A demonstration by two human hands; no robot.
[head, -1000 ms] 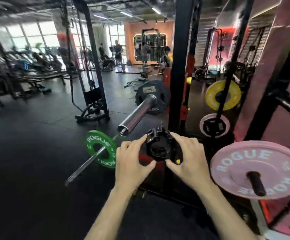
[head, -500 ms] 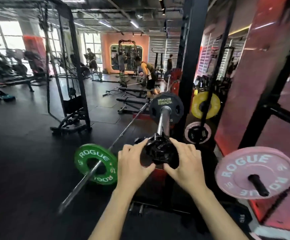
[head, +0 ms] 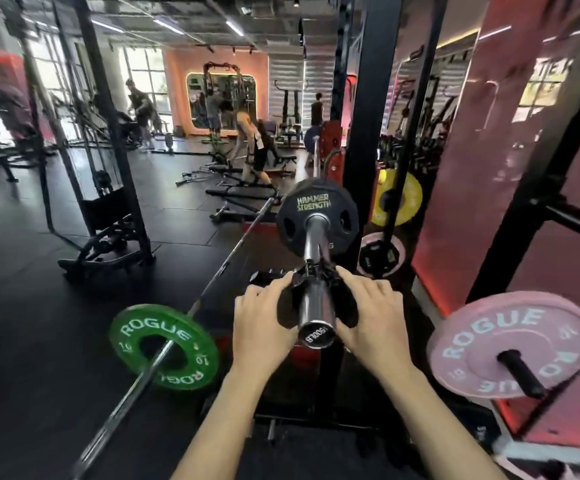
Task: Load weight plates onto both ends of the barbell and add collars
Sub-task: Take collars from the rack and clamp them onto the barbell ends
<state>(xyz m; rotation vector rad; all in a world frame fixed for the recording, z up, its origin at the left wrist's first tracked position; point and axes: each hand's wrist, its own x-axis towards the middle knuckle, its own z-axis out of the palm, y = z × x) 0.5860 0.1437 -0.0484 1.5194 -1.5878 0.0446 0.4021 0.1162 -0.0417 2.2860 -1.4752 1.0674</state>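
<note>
Both the left hand (head: 264, 323) and right hand (head: 373, 317) grip the black collar (head: 316, 292) from either side, keeping it square on the barbell sleeve (head: 314, 271) so it can slide toward the black plate (head: 316, 216)

Both arms reach out in front. The left hand (head: 259, 322) and right hand (head: 371, 317) are side by side, fingers curled.

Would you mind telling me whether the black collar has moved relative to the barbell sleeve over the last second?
Yes. The black collar, held by both hands, was in front of the barbell sleeve tip; now it is threaded over the sleeve, partway toward the Hammer Strength plate.
</note>
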